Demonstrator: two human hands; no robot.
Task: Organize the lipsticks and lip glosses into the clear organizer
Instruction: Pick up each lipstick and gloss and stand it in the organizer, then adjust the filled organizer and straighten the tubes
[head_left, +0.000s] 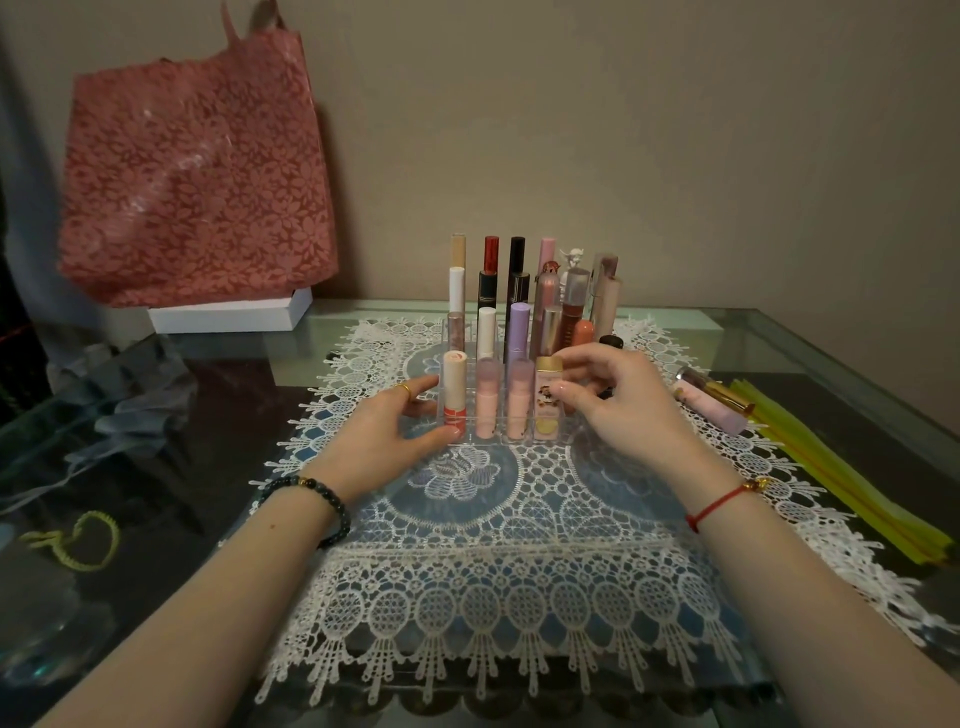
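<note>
1. Looking down through the head camera, I see the clear organizer (470, 439) standing at the far middle of a white lace mat (519, 571) on a glass table (208, 415). It is packed with upright lipsticks and glosses in rising rows.
2. My left hand (384, 431) rests against the organizer's left end. The fingers are fairly straight, with the thumb at the front corner and the ringed forefinger along the side wall.
3. My right hand (618, 405) curls in at the organizer's right end. Its thumb and forefinger pinch the gold-capped pink tube (546, 415), which stands upright in the front row.
4. Left of that tube in the front row stand two pale pink tubes (487, 400) and an orange-and-cream tube (454, 395).
5. One loose lipstick (711, 402) lies on its side at the mat's right edge, well apart from the organizer, beside some yellow strips (831, 467).
6. A pink floral bag (197, 171) leans on the wall at the far left above a white box (228, 314), and a yellow-green clip (78, 540) lies on the glass near my left arm.
</note>
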